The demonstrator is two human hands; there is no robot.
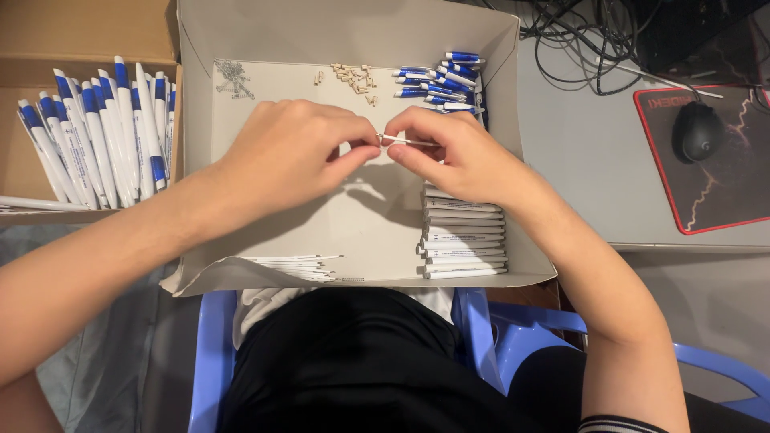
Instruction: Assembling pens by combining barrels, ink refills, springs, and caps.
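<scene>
My left hand (293,152) and my right hand (449,152) meet over a shallow white cardboard box (361,36). Both pinch a thin white pen refill (405,141) held level between the fingertips; a small spring seems to sit at its left end. Inside the box lie a row of white pen barrels (465,240) at the right, thin refills (297,267) at the near edge, blue pen caps (441,82) at the far right, small tan parts (353,77) and a heap of metal springs (233,78) at the back.
A brown carton (88,32) on the left holds several finished white and blue pens (96,136). To the right are a grey desk (593,168), a black mouse (696,131) on a red-edged pad, and tangled cables (585,32). Blue plastic chairs (481,329) stand below.
</scene>
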